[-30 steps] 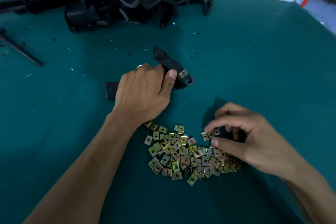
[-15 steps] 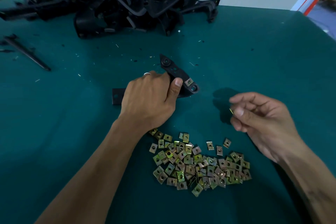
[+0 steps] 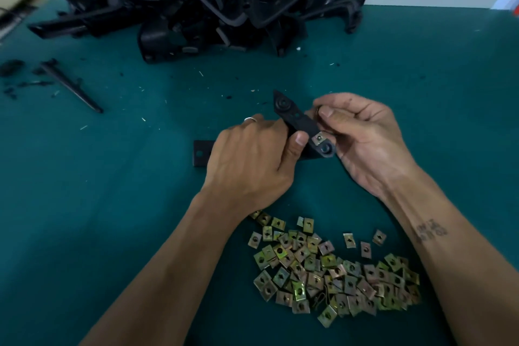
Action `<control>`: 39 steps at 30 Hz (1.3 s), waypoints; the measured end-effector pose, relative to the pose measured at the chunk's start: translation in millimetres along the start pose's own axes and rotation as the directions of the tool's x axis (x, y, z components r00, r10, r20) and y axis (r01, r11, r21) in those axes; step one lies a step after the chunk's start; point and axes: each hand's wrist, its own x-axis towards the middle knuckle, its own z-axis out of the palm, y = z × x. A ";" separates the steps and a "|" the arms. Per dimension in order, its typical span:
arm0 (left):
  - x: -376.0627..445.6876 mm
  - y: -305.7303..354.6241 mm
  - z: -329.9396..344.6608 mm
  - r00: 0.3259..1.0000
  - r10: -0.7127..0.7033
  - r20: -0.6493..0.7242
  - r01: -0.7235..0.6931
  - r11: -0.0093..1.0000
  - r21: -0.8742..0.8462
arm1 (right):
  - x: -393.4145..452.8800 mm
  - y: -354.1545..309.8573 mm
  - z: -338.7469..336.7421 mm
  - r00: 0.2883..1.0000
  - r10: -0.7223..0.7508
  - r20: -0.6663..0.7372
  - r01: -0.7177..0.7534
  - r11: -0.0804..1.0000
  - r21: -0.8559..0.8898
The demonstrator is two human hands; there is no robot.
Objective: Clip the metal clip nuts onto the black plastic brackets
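Head camera shows your right hand up at the bracket now, where half a second ago it hung in the air between the bracket and the pile of clip nuts, pinching one small nut, and a second ago it was down picking from that pile. That means the pick is done and you look to be at the fitting step for a second nut.

One clip nut already sits on the near end of the bracket, just above the round hole there, as it did in both earlier views. Your right thumb and forefinger are curled close together against the bracket's right edge, a little farther along from that seated nut. A glint between them is probably the new nut, but it is too small and too covered to say whether it has started onto the plastic.

Your left hand has stayed put: knuckles up, fingers wrapped over the bracket's middle, thumb pressed on its top face beside the seated nut. The bracket's flat left end pokes out past your wrist, close to or on the green table.

Your right wrist is turned palm inward, forearm coming in from the lower right over the pile. More brackets lie heaped at the far edge, so most of the work is likely ahead.
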 end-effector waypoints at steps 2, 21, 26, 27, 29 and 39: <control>-0.2 -0.7 0.9 0.999 0.039 0.006 -0.039 0.999 -0.026 | -4.0 0.3 8.3 1.000 -0.006 -0.027 0.006 1.000 0.014; -1.2 -2.0 2.2 0.995 0.092 -0.032 -0.094 0.993 -0.074 | -21.0 4.4 27.5 0.977 -0.067 -0.201 0.080 0.995 0.058; -0.2 -0.7 1.4 0.996 0.073 -0.053 -0.075 0.996 -0.043 | -23.3 9.2 34.7 0.961 -0.091 -0.261 0.112 0.992 0.064; 0.0 -0.8 1.2 0.996 0.070 -0.055 -0.072 0.997 -0.029 | -23.6 10.4 36.2 0.959 -0.098 -0.265 0.119 0.991 0.065; 0.0 -1.4 1.2 0.996 0.070 -0.048 -0.070 0.998 -0.004 | -24.1 12.3 38.5 0.957 -0.110 -0.268 0.131 0.989 0.065; 0.3 -1.0 -0.1 0.994 0.091 -0.062 -0.091 0.996 0.012 | -27.3 8.1 42.7 0.952 -0.035 -0.305 0.072 0.991 0.110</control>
